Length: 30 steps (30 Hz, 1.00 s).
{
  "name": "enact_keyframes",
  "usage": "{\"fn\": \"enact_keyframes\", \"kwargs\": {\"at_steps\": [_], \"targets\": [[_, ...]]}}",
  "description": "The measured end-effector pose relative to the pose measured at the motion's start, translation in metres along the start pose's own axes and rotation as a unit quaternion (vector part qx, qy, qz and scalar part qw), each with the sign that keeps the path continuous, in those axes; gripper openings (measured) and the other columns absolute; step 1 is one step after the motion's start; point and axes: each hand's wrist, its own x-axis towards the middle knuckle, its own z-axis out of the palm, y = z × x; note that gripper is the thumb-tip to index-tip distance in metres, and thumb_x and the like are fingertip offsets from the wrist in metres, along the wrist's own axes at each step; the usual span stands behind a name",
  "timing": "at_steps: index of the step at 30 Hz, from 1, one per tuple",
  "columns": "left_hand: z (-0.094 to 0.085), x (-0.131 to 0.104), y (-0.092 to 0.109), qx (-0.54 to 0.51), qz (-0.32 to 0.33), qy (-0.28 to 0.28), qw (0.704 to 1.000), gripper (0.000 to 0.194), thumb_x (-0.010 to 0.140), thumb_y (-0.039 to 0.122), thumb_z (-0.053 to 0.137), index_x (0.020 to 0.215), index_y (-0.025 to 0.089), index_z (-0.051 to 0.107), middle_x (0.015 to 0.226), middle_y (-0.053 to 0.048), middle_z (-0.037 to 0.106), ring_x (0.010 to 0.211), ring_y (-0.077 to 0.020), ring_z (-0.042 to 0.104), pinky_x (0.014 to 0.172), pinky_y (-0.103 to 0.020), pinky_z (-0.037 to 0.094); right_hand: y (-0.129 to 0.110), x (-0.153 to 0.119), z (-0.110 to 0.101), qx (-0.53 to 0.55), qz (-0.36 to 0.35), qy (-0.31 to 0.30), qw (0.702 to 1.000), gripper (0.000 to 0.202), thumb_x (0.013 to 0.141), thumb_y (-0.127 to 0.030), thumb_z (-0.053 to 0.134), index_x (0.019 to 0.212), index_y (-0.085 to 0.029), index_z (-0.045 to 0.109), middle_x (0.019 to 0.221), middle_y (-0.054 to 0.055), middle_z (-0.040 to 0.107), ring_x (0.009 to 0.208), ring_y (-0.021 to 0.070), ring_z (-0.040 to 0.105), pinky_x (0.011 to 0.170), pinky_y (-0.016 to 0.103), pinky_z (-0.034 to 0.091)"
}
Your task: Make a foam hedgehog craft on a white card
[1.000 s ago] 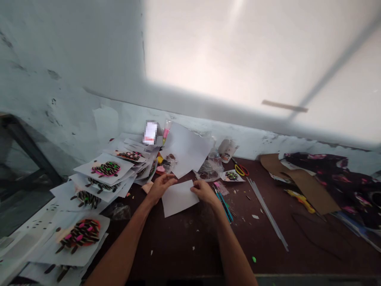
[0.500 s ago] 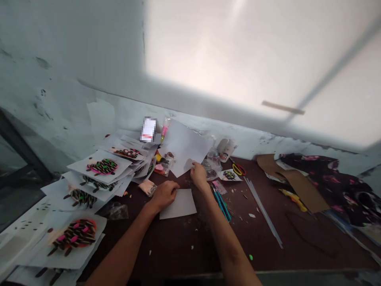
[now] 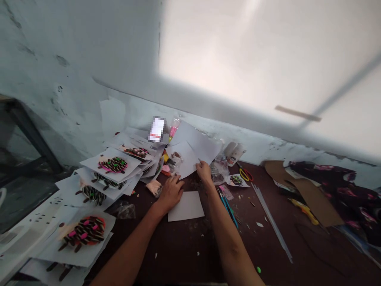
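My right hand [image 3: 204,171] pinches the near edge of a white paper sheet [image 3: 205,139], whose corner is bent up. Beneath it lies another white sheet [image 3: 185,159]. My left hand [image 3: 172,192] holds nothing, with fingers stretched toward that lower sheet's near edge; whether they touch it I cannot tell. Below my left fingers, a smaller white card [image 3: 187,208] lies flat on the dark table [image 3: 178,246]. A small bag of peach-coloured material [image 3: 154,187] sits just left of my left hand.
To the left, cards bearing clay-like hedgehogs [image 3: 113,163] are piled up. A phone [image 3: 157,129] leans near the wall. On the right are blue-handled tools [image 3: 228,206], scissors [image 3: 245,174], clear sticks [image 3: 272,222], a yellow knife [image 3: 305,210] and cardboard [image 3: 312,198].
My left hand has moved up from the small card toward the larger sheets. The top sheet in my right hand has lifted and separated from the one below. The view has shifted left.
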Motion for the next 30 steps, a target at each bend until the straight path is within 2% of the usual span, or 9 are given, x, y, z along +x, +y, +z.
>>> {"fn": "enact_keyframes", "kwargs": {"at_steps": [3, 8, 17, 20, 22, 23, 26, 28, 30], "targets": [[0.004, 0.0, -0.003, 0.01, -0.022, 0.001, 1.0, 0.032, 0.088, 0.02, 0.062, 0.119, 0.016, 0.07, 0.147, -0.021, 0.055, 0.14, -0.0384, 0.045, 0.118, -0.059, 0.032, 0.01, 0.003, -0.003, 0.04, 0.007, 0.03, 0.999, 0.029, 0.092, -0.024, 0.042, 0.101, -0.013, 0.068, 0.086, 0.01, 0.072, 0.077, 0.0202, 0.065, 0.071, 0.027, 0.048], [0.01, -0.001, -0.006, 0.021, -0.022, -0.03, 0.999, 0.03, 0.089, 0.023, 0.061, 0.116, 0.016, 0.072, 0.14, -0.02, 0.062, 0.141, -0.0383, 0.045, 0.118, -0.058, 0.033, 0.021, 0.003, -0.01, 0.078, 0.023, 0.069, 0.994, 0.037, 0.095, -0.022, 0.033, 0.113, -0.01, 0.062, 0.089, 0.011, 0.071, 0.069, 0.0183, 0.066, 0.065, 0.027, 0.049], [0.005, -0.001, -0.01, 0.007, 0.013, -0.041, 0.999, 0.028, 0.087, 0.018, 0.061, 0.112, 0.018, 0.073, 0.135, -0.016, 0.066, 0.134, -0.0335, 0.054, 0.116, -0.053, 0.04, 0.02, -0.017, -0.017, 0.011, 0.025, 0.113, 0.993, 0.047, 0.089, -0.016, 0.05, 0.134, -0.005, 0.055, 0.126, 0.028, 0.064, 0.115, 0.0341, 0.063, 0.097, 0.043, 0.046], [0.004, -0.001, -0.01, -0.017, 0.023, -0.051, 0.998, 0.029, 0.086, 0.015, 0.059, 0.111, 0.018, 0.074, 0.135, -0.015, 0.067, 0.133, -0.0324, 0.055, 0.117, -0.052, 0.041, 0.01, -0.027, -0.019, -0.066, -0.014, 0.161, 0.985, 0.054, 0.087, -0.015, 0.055, 0.14, -0.006, 0.053, 0.141, 0.029, 0.053, 0.129, 0.0382, 0.052, 0.106, 0.049, 0.039], [0.006, -0.001, -0.011, -0.038, 0.031, -0.047, 0.998, 0.03, 0.086, 0.013, 0.058, 0.11, 0.018, 0.075, 0.133, -0.015, 0.068, 0.132, -0.0316, 0.056, 0.117, -0.051, 0.041, 0.0, -0.033, -0.015, -0.077, -0.07, 0.172, 0.98, 0.051, 0.088, -0.013, 0.055, 0.139, -0.011, 0.058, 0.147, 0.025, 0.05, 0.131, 0.0362, 0.049, 0.109, 0.05, 0.037], [0.007, 0.0, -0.011, -0.048, 0.035, -0.042, 0.997, 0.031, 0.085, 0.011, 0.058, 0.109, 0.019, 0.075, 0.132, -0.014, 0.068, 0.132, -0.0311, 0.057, 0.117, -0.051, 0.041, -0.006, -0.036, -0.011, -0.069, -0.117, 0.155, 0.979, 0.044, 0.091, -0.014, 0.053, 0.134, -0.015, 0.063, 0.144, 0.021, 0.054, 0.129, 0.033, 0.05, 0.109, 0.048, 0.037], [0.009, 0.001, -0.009, -0.065, 0.047, -0.035, 0.996, 0.038, 0.08, 0.004, 0.056, 0.108, 0.021, 0.075, 0.126, -0.013, 0.071, 0.129, -0.0302, 0.058, 0.115, -0.051, 0.043, -0.027, -0.041, 0.011, -0.027, -0.27, 0.016, 0.962, 0.027, 0.096, -0.019, 0.055, 0.111, -0.021, 0.077, 0.121, 0.012, 0.068, 0.114, 0.0245, 0.059, 0.104, 0.039, 0.043], [0.007, 0.001, -0.006, -0.059, 0.027, -0.048, 0.997, 0.038, 0.079, 0.003, 0.055, 0.106, 0.019, 0.076, 0.117, -0.014, 0.074, 0.122, -0.0319, 0.062, 0.11, -0.05, 0.046, -0.041, -0.04, 0.026, -0.018, -0.341, -0.048, 0.939, 0.025, 0.095, -0.024, 0.062, 0.115, -0.022, 0.077, 0.124, 0.011, 0.068, 0.117, 0.0242, 0.058, 0.106, 0.038, 0.043], [0.004, 0.001, -0.003, -0.044, -0.008, -0.072, 0.996, 0.032, 0.081, 0.007, 0.057, 0.103, 0.017, 0.077, 0.108, -0.016, 0.075, 0.113, -0.0342, 0.065, 0.104, -0.05, 0.049, -0.053, -0.038, 0.036, -0.032, -0.371, -0.087, 0.924, 0.03, 0.092, -0.026, 0.069, 0.121, -0.023, 0.075, 0.135, 0.012, 0.064, 0.124, 0.0255, 0.056, 0.106, 0.038, 0.042]]}}
